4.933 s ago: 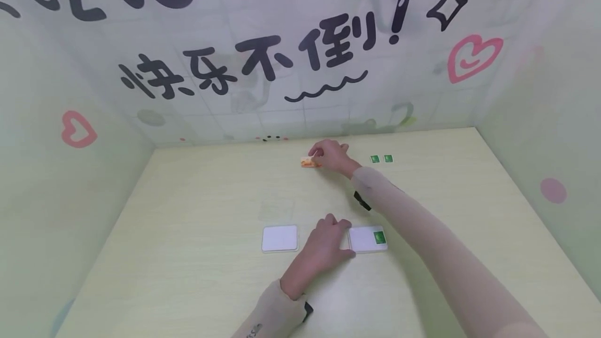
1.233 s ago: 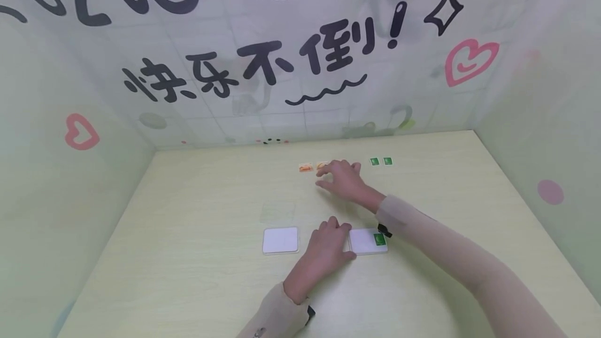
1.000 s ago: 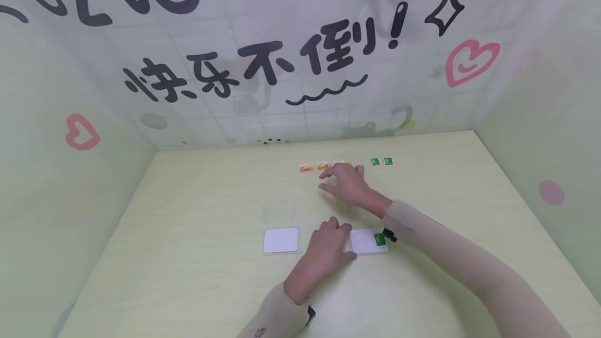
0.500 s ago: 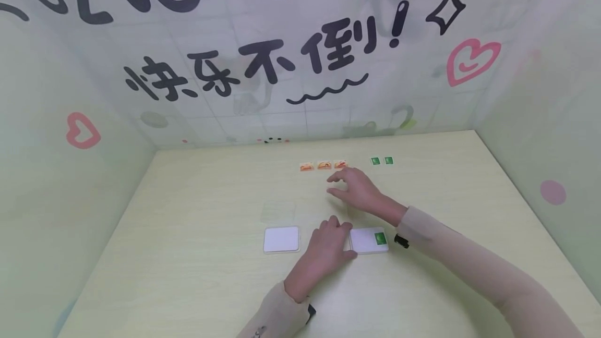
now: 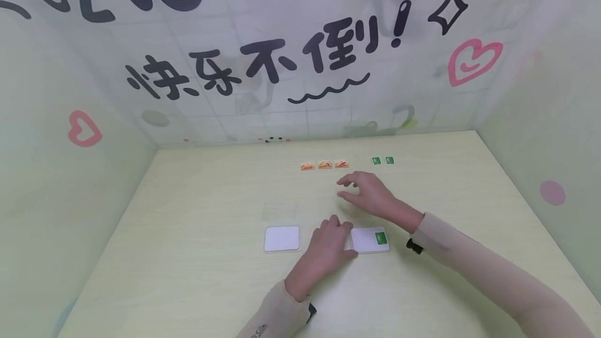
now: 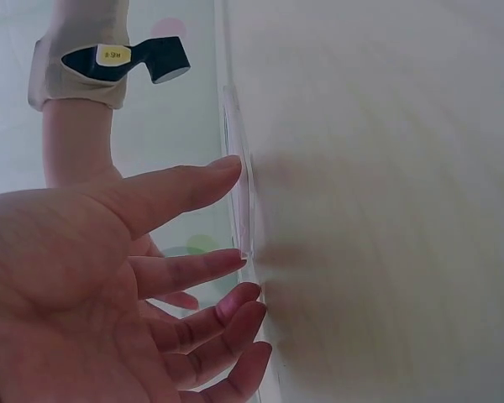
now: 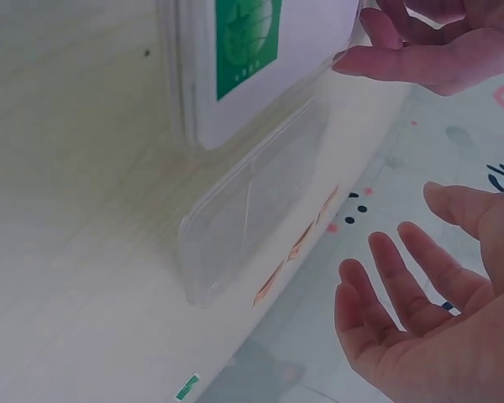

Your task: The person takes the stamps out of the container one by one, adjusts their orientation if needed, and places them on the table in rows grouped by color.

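My left hand [image 5: 326, 246] holds the left end of a flat white case [image 5: 363, 240], thumb and index finger at its near and far edges. A small green picture square [image 5: 381, 238] lies at the case's right end. Above the table, my right hand [image 5: 371, 192] hovers with fingers loosely bent and nothing between them. Beyond it lie three small orange picture pieces [image 5: 325, 164] in a row. Two more green squares [image 5: 382, 160] are to their right. In the right wrist view, a clear plastic lid [image 7: 252, 201] lies beside the case.
A second flat white case [image 5: 281, 239] lies left of my left hand, with a faint clear lid [image 5: 279, 211] behind it. The light wood table [image 5: 188, 254] is walled in by a printed sheet [image 5: 263, 113] at the back and pale side panels.
My right hand has let go of the orange pieces and drawn back toward me and rightward. All three orange pieces now show in a row. My left hand has stayed at the case.
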A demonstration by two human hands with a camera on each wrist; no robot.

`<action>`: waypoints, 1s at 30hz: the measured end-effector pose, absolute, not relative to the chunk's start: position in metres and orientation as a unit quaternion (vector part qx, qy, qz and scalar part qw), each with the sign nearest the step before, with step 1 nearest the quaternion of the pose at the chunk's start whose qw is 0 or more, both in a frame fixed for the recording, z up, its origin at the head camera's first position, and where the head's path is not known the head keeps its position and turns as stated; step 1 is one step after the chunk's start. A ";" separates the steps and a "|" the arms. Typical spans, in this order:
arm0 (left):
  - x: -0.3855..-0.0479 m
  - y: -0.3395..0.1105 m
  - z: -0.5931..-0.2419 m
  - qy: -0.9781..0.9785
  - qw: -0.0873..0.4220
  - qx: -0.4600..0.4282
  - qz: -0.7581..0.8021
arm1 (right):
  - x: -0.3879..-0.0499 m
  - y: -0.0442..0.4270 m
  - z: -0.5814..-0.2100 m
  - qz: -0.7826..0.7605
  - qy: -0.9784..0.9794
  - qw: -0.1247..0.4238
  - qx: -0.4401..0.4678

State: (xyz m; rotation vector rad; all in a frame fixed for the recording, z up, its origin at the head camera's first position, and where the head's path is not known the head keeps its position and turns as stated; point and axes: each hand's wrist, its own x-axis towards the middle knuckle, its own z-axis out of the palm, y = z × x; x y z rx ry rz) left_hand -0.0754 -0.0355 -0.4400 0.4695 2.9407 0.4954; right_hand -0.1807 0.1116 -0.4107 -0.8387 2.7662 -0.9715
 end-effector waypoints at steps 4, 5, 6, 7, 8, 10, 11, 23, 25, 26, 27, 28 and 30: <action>-0.075 -0.035 -0.438 0.972 0.069 0.151 0.165 | -0.176 0.119 -0.410 -0.315 0.905 0.037 -0.285; -0.075 -0.035 -0.437 0.973 0.070 0.149 0.165 | -0.175 0.121 -0.411 -0.313 0.905 0.035 -0.288; -0.075 -0.035 -0.437 0.973 0.071 0.148 0.164 | -0.173 0.123 -0.411 -0.312 0.905 0.033 -0.289; -0.075 -0.035 -0.437 0.973 0.071 0.148 0.163 | -0.172 0.125 -0.411 -0.310 0.905 0.031 -0.291; -0.075 -0.035 -0.437 0.973 0.071 0.148 0.163 | -0.170 0.127 -0.411 -0.310 0.905 0.030 -0.289; -0.075 -0.035 -0.437 0.973 0.070 0.148 0.163 | -0.168 0.131 -0.411 -0.307 0.906 0.026 -0.290; -0.075 -0.035 -0.437 0.973 0.070 0.148 0.163 | -0.167 0.133 -0.411 -0.305 0.907 0.023 -0.290; -0.073 -0.035 -0.433 0.970 0.075 0.149 0.175 | -0.150 0.154 -0.411 -0.292 0.913 0.029 -0.284; -0.073 -0.035 -0.432 0.970 0.076 0.149 0.178 | -0.147 0.157 -0.411 -0.291 0.914 0.029 -0.283; -0.072 -0.035 -0.432 0.969 0.076 0.149 0.180 | -0.146 0.158 -0.412 -0.291 0.914 0.029 -0.282; -0.072 -0.035 -0.432 0.969 0.076 0.150 0.180 | -0.144 0.159 -0.412 -0.291 0.914 0.028 -0.282; -0.072 -0.035 -0.433 0.969 0.075 0.150 0.180 | -0.143 0.161 -0.412 -0.290 0.914 0.027 -0.281; -0.072 -0.035 -0.433 0.969 0.073 0.151 0.180 | -0.142 0.163 -0.413 -0.289 0.915 0.027 -0.280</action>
